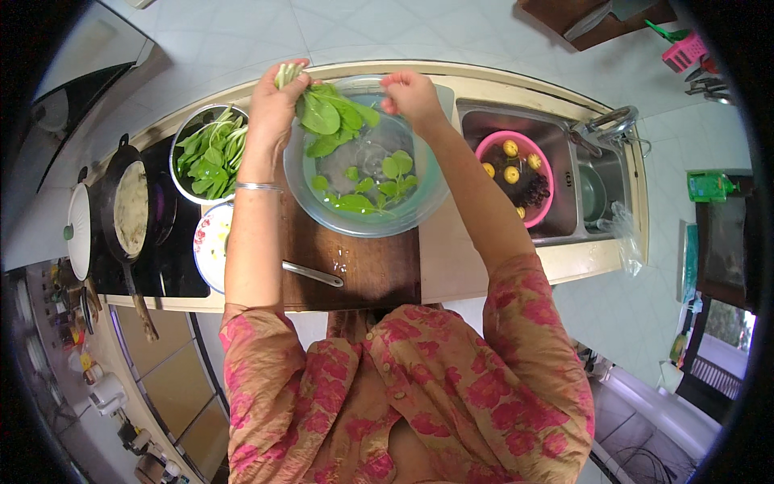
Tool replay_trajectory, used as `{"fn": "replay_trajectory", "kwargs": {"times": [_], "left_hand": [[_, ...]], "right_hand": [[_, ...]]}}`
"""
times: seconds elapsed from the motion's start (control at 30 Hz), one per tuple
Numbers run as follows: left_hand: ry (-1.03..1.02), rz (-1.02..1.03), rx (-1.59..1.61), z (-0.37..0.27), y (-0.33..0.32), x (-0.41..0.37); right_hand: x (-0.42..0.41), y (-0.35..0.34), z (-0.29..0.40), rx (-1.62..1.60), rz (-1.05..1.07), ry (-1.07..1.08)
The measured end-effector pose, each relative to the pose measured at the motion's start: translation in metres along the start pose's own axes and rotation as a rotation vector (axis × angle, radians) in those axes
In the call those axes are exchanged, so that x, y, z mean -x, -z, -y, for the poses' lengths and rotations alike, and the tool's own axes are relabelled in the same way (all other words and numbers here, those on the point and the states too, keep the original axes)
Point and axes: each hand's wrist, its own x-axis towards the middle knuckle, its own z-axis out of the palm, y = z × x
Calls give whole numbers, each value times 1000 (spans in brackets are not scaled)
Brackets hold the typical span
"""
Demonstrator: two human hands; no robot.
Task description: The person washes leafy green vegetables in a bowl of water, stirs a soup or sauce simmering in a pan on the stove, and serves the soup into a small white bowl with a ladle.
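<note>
My left hand (279, 97) grips a bunch of leafy greens (329, 116) by its pale stems, with the leaves hanging over the left part of a translucent plastic basin (305, 206). My right hand (411, 97) is over the basin's far right side, just right of the leaf tips. It is blurred, its fingers are bent and apart from the thumb, and I see nothing between them. Loose green leaves (393, 181) float in the basin's water. Left of my left forearm, a metal bowl (173, 160) holds more leafy greens (211, 160).
A wok (130, 215) with pale contents sits on the black cooktop (184, 266). A floral-rimmed plate (204, 242) and a metal handle (313, 274) lie near my left forearm. The sink (559, 151) holds a pink basin (547, 158) with yellow carved pieces and dark fruit in water.
</note>
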Motion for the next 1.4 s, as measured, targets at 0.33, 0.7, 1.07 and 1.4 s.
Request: {"fn": "replay_trajectory", "kwargs": {"times": [0.33, 0.7, 1.07, 1.4], "left_hand": [[-129, -128, -123, -47, 18, 21], [-153, -111, -92, -61, 35, 24], [-140, -53, -101, -69, 36, 28], [-7, 70, -222, -52, 51, 32]], "right_hand": [[-35, -51, -78, -79, -149, -252], [18, -31, -15, 212, 136, -235], [-10, -114, -78, -437, 215, -795], [-6, -77, -37, 151, 166, -64]]}}
